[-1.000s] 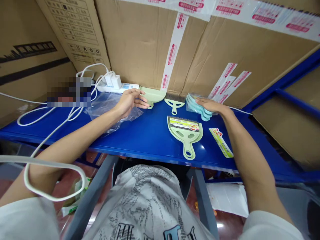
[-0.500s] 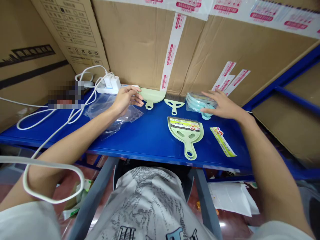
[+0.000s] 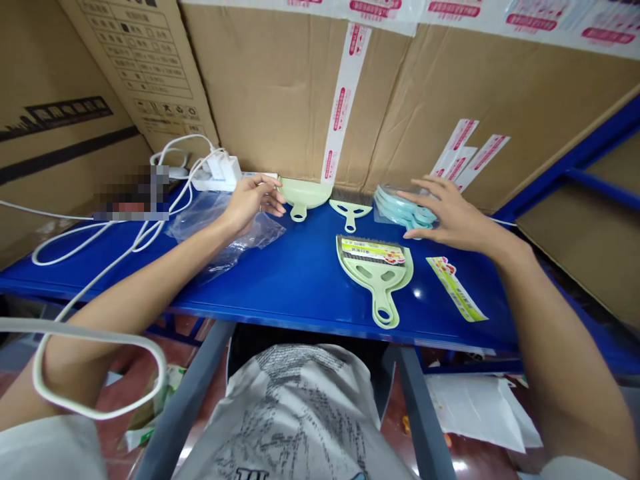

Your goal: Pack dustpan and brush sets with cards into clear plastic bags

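Note:
My left hand (image 3: 254, 204), fingers loosely bent and apart, hovers by the left edge of a pale green dustpan (image 3: 306, 193) and holds nothing. Beside that dustpan lies a small green hand brush (image 3: 351, 208) with dark bristles. My right hand (image 3: 445, 212) is spread at a stack of light blue dustpans (image 3: 395, 208) in clear wrap; its fingers partly cover the stack, and I cannot tell whether they touch it. Nearer me, a green dustpan-and-brush set (image 3: 381, 283) lies with a yellow-green label across the bristles. A loose label strip (image 3: 456, 288) is to its right.
A crumpled clear plastic bag (image 3: 220, 243) lies under my left forearm on the blue table (image 3: 295, 273). White cables (image 3: 145, 230) run from a power strip (image 3: 217, 175) at the back left. Cardboard (image 3: 280, 87) walls the back, and a blue frame (image 3: 575, 157) stands at right.
The view has shifted slightly, so things on the right appear farther right. My right thumb sits a little lower by the blue stack. My left hand has barely moved.

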Motion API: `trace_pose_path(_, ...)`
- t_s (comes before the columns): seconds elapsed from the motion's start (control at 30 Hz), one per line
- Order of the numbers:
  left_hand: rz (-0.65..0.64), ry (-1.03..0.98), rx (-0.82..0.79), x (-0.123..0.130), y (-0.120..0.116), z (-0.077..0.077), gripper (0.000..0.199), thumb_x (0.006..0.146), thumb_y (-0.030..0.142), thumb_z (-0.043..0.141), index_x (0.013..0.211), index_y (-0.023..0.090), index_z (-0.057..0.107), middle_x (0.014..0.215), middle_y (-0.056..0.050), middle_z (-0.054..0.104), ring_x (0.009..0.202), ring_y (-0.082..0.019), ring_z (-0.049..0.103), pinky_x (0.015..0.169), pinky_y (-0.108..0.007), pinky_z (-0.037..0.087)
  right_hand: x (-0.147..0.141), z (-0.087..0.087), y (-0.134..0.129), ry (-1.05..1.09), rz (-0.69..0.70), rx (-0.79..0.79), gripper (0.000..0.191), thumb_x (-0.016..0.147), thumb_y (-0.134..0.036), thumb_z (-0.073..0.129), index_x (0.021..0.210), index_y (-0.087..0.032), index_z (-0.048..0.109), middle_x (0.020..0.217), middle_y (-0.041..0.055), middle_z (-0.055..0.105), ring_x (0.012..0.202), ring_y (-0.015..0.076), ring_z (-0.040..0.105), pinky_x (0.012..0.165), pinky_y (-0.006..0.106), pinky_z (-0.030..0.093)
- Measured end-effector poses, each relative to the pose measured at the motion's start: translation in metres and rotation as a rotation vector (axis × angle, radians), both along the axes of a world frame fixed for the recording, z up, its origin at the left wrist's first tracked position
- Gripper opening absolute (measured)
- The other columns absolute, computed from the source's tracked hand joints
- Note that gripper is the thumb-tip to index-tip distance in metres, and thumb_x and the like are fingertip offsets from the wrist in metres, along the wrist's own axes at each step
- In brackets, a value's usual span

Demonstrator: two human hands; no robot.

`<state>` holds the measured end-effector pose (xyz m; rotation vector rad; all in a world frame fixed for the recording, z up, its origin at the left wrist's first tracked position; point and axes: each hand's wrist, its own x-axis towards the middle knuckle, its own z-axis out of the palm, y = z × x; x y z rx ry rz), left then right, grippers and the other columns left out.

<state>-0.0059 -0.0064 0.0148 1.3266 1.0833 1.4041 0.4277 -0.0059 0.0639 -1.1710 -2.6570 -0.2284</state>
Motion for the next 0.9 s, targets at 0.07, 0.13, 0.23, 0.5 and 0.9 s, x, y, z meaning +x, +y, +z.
trace_pose_path(0.07, -0.003, 0.009, 0.007, 0.001, 0.000, 0.000, 0.006, 0.091, 0.015, 0.057, 0.094, 0.016, 0.063, 0.070, -0.004, 0.072, 0.055, -0.017, 0.071, 0.056, -0.028, 0.061, -0.017, 0.011, -0.004, -0.031, 0.099, -0.189, 0.091, 0.086, -0.068, 0.076, 0.165, -0.034, 0.048, 0.164, 0.0119, 0.052, 0.151, 0.0433, 0.045, 0.123, 0.063, 0.037)
trace_pose_path(0.13, -0.011, 0.012, 0.016, 0.002, -0.002, 0.000, 0.004, 0.092, 0.017, 0.059, 0.093, 0.016, 0.063, 0.069, -0.004, 0.072, 0.054, -0.017, 0.070, 0.054, -0.028, 0.060, -0.030, 0.014, -0.005, -0.131, 0.133, -0.432, 0.109, 0.076, -0.068, 0.085, 0.169, -0.033, 0.040, 0.159, 0.0112, 0.058, 0.145, 0.0411, 0.054, 0.120, 0.056, 0.043)
trace_pose_path(0.23, -0.034, 0.007, 0.028, 0.003, -0.003, 0.000, 0.004, 0.092, 0.019, 0.064, 0.094, 0.016, 0.063, 0.070, -0.004, 0.072, 0.053, -0.017, 0.070, 0.054, -0.028, 0.060, -0.039, 0.009, -0.006, -0.232, 0.071, -0.617, 0.145, 0.056, -0.066, 0.097, 0.175, -0.029, 0.022, 0.154, 0.0137, 0.062, 0.142, 0.0438, 0.056, 0.118, 0.054, 0.045)
trace_pose_path(0.5, -0.048, -0.020, 0.033, 0.004, -0.004, -0.002, 0.003, 0.094, 0.017, 0.062, 0.094, 0.015, 0.063, 0.070, -0.004, 0.072, 0.053, -0.016, 0.070, 0.053, -0.027, 0.059, -0.048, -0.013, -0.023, -0.271, -0.035, -0.621, 0.163, 0.052, -0.077, 0.093, 0.176, -0.021, 0.004, 0.153, 0.0215, 0.056, 0.139, 0.0492, 0.053, 0.116, 0.057, 0.043)
trace_pose_path(0.9, -0.504, 0.242, 0.250, 0.012, -0.030, 0.000, 0.031, 0.095, 0.045, 0.076, 0.100, 0.014, 0.075, 0.072, -0.006, 0.074, 0.055, -0.015, 0.068, 0.051, -0.025, 0.055, -0.095, -0.027, -0.081, -0.247, -0.073, -0.477, 0.148, 0.069, -0.098, 0.066, 0.176, -0.016, 0.006, 0.155, 0.0289, 0.052, 0.140, 0.0514, 0.050, 0.114, 0.060, 0.042)
